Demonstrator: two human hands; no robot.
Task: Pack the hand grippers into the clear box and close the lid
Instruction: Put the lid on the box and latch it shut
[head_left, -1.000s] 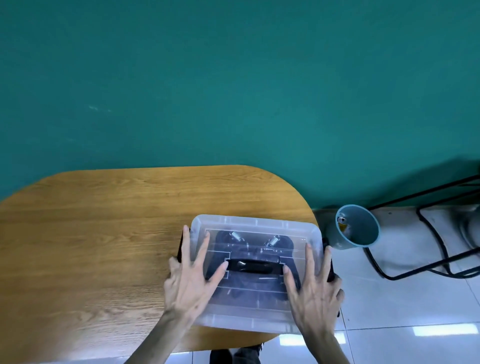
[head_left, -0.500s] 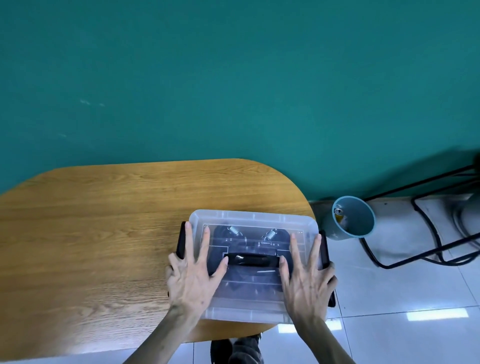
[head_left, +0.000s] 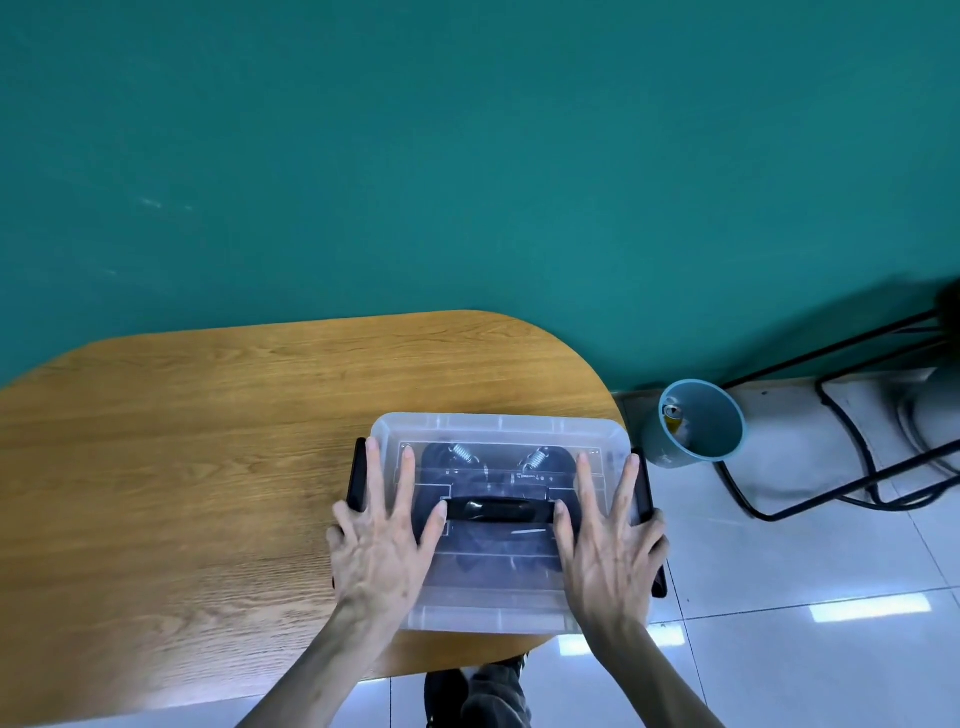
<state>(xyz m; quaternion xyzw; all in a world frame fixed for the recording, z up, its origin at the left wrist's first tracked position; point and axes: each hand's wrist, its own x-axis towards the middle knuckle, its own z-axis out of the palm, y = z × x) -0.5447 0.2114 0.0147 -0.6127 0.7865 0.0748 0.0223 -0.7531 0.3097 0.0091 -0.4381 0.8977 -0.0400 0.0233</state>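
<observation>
Head view: the clear plastic box (head_left: 498, 618) is seated at the near right end of the oval wooden table (head_left: 208, 467), its near right corner close to the table edge, with the translucent lid (head_left: 498, 431) laid over it. The black hand grippers with steel springs (head_left: 498, 465) are seen inside through the lid, beneath the black carry handle (head_left: 496, 510). Black side latches (head_left: 357, 480) are judged not yet snapped up. Risks are assessed as follows: uneven pressure could leave one lid edge unseated, and a sideways push could slide the box off the near edge towards the tiled floor and the blue-grey bin (head_left: 693, 423). The left hand (head_left: 382, 540) is laid flat on the lid's left part, fingers spread, gripping nothing. The right hand (head_left: 608, 545) is likewise flat and splayed on the right part, pressing only.
</observation>
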